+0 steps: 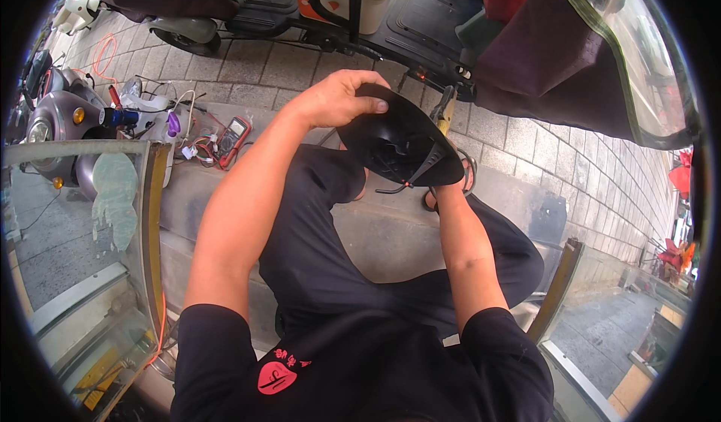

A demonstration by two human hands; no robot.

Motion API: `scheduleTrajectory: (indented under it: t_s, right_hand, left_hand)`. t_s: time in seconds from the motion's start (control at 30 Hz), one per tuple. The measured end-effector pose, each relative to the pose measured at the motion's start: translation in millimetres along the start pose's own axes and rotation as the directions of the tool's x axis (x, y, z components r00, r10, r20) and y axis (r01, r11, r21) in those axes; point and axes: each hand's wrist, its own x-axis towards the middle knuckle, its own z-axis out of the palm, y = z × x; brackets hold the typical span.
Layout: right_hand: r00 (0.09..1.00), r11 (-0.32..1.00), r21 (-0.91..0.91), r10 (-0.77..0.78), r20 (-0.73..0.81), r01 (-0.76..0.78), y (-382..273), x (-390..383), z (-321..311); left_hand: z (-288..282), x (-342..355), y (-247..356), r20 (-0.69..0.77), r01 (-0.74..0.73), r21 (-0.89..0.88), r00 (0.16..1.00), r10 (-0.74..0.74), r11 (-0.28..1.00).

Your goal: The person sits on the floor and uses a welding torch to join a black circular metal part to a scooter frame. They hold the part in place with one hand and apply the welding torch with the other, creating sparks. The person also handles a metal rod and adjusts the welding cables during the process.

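The person holds one black plastic housing (402, 146), a curved, shell-like part with moulded ribs and slots on its inner face and a thin black wire hanging from its lower edge, tipped with a small red spot. It sits in front of the person's chest, above the knees in dark trousers, over the grey stone step.

The left hand (342, 99) lies across the upper left rim of the housing, fingers curled over the edge and the thumb pressed on the black surface, so its grip is clenched on the part. The right hand (451, 185) is mostly hidden beneath the housing; it supports the lower right side, but I cannot tell how its fingers close.

On the step to the left lies one red multimeter (234, 138) among loose wires, and one blue-handled tool (124, 116) beside it. Beyond, on the paved ground, stands one dark electric tricycle (390, 16); a grey scooter (56, 122) stands at the far left.
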Motion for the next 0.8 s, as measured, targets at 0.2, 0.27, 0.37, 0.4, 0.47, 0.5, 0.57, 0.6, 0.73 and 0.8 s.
scheduleTrajectory:
  t_s: [0.2, 0.27, 0.37, 0.4, 0.47, 0.5, 0.57, 0.6, 0.73, 0.8]
  right_hand:
    - [0.998, 0.996, 0.067, -0.057, 0.009, 0.056, 20.4, 9.1, -1.9]
    - [0.997, 0.995, 0.058, -0.077, 0.01, 0.077, 23.7, 14.1, -0.7]
    - [0.995, 0.994, 0.049, -0.094, 0.014, 0.094, 25.6, 18.8, 1.8]
    - [0.995, 0.994, 0.048, -0.101, 0.01, 0.1, 25.2, 20.2, 2.5]
    - [0.994, 0.993, 0.047, -0.111, 0.011, 0.11, 25.0, 22.1, 3.0]
    - [0.994, 0.993, 0.043, -0.111, 0.011, 0.11, 24.7, 23.4, 3.5]
    - [0.993, 0.992, 0.037, -0.119, 0.006, 0.119, 25.6, 24.6, 3.6]
    - [0.992, 0.992, 0.037, -0.122, 0.004, 0.122, 26.5, 24.6, 3.1]
    - [0.992, 0.991, 0.031, -0.129, -0.018, 0.129, 30.2, 23.0, 0.1]
    - [0.992, 0.993, 0.021, -0.119, -0.033, 0.12, 31.0, 19.5, -1.6]
  left_hand:
    - [0.8, 2.0, 1.0, -0.003, -0.027, -0.006, 1.0, 0.027, 1.0]
    - [1.1, 1.6, 3.7, -0.008, -0.012, -0.016, 1.0, 0.012, 1.0]
    - [-0.2, 3.8, -2.3, -0.009, -0.116, 0.022, 0.993, 0.116, 0.993]
    - [0.2, 3.9, -3.9, -0.003, -0.137, 0.006, 0.991, 0.137, 0.991]
    - [-0.3, 2.7, -3.0, 0.0, -0.076, -0.033, 0.997, 0.076, 0.997]
    - [-0.8, 5.1, -7.7, -0.008, -0.095, -0.024, 0.995, 0.095, 0.995]
    - [-1.0, 4.9, -6.8, 0.003, -0.106, -0.007, 0.994, 0.106, 0.994]
    - [-1.0, 4.6, -5.9, 0.008, -0.112, 0.003, 0.994, 0.112, 0.994]
    - [-0.8, 4.7, -6.5, -0.002, -0.125, 0.012, 0.992, 0.125, 0.992]
    - [-1.7, 6.0, -11.2, -0.01, -0.124, 0.014, 0.992, 0.124, 0.992]
